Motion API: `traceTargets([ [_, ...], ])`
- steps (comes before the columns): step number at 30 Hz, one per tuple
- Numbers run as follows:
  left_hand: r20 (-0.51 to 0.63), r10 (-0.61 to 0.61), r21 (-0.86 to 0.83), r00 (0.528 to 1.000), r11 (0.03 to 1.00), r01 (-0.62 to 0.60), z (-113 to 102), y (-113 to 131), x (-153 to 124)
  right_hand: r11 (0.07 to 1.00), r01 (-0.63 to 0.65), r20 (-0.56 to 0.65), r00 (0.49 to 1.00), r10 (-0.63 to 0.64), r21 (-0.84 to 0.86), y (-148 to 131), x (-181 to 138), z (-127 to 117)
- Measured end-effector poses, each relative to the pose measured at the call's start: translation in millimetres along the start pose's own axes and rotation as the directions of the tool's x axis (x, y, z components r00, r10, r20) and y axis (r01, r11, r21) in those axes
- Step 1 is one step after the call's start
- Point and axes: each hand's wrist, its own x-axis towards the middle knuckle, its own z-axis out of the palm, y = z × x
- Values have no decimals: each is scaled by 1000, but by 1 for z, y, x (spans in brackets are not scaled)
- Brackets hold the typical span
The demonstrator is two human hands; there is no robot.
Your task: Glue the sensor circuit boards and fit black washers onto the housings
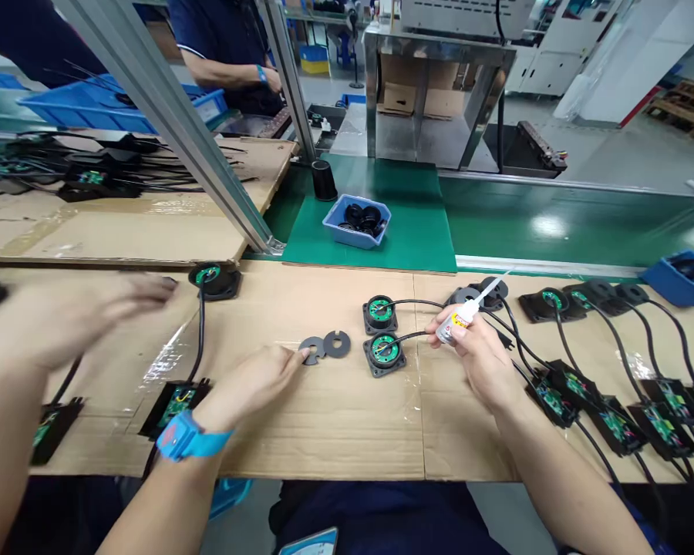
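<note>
My left hand (257, 385), with a blue band on its wrist, pinches the edge of a flat dark grey slotted disc (311, 351) on the cardboard. A second slotted disc (338, 344) lies against it on the right. In my right hand (483, 354) is a small white glue bottle (458, 321) with a yellow label, its long thin nozzle tilted up to the right. Between my hands sit two black square housings with round green circuit boards, one (380, 312) behind the other (385, 353). Black cables run from both toward my right hand.
A co-worker's blurred hand (75, 316) reaches in from the left, near another cabled housing (213, 279). Several cabled circuit-board boxes (616, 424) crowd the right side. A blue bin (357, 221) of black parts stands on the green mat (405, 185). A metal post (190, 127) slants behind.
</note>
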Motion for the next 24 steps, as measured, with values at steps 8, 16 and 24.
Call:
traceTargets([
  [8, -60, 163, -42, 985, 985, -166, 47, 66, 12, 983, -38, -31, 999, 44, 180, -10, 15, 11],
  [16, -103, 355, -14, 929, 933, -358, 109, 86, 45, 947, -29, -161, 983, 85, 319, 1, 18, 14],
  [24, -147, 353, -179, 924, 909, -375, 93, 87, 26, 947, 51, -317, 947, 55, 317, 6, 15, 5],
])
